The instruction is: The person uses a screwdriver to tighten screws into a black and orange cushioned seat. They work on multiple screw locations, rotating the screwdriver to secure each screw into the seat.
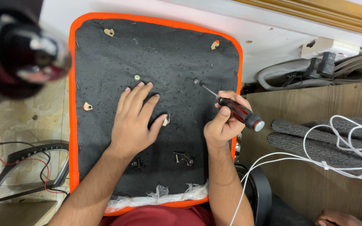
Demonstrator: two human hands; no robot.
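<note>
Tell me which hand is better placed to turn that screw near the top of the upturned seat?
Probably the right hand: it grips the screwdriver, whose tip sits on the screw. The left hand lies flat on the black seat underside, holding no tool.

The seat underside [156, 54] is matt, rough black fabric edged in orange mesh. On it, the screwdriver [235, 111] shows a glossy plastic handle and shiny metal shaft. Right of it lies smooth wood-grain board [306, 184].

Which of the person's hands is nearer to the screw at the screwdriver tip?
Right. The right hand holds the screwdriver just below the screw; the left hand rests flat, farther left.
</note>
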